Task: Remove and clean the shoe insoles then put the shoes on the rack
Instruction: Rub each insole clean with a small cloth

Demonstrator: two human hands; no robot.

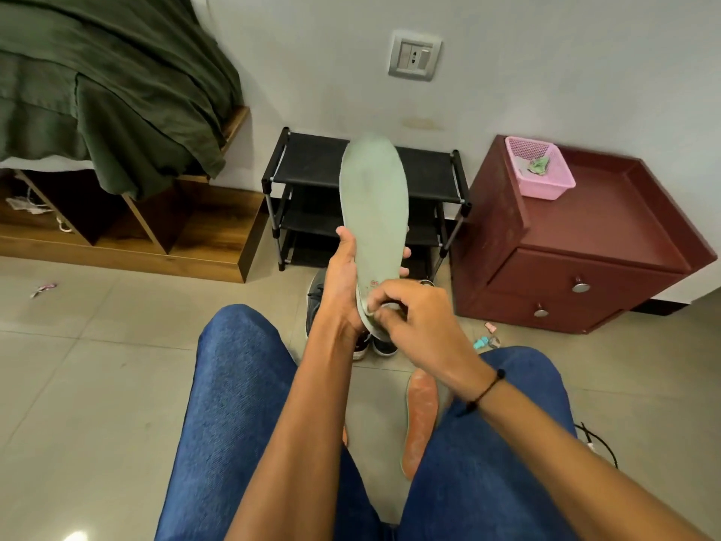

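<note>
Insole [372, 205] upright, gripped in my left hand [343, 283]; right hand [413, 314] fingers pinch its heel, before the black rack [308, 162] on tiled floor [97, 345].

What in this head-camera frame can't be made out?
- Shoes: mostly hidden by the left hand and right hand.
- Whatever the right hand's fingers pinch at the green insole heel: hidden by those fingers.
- Orange insole: partly hidden by the knee.
- Pink basket contents: too small.
</note>
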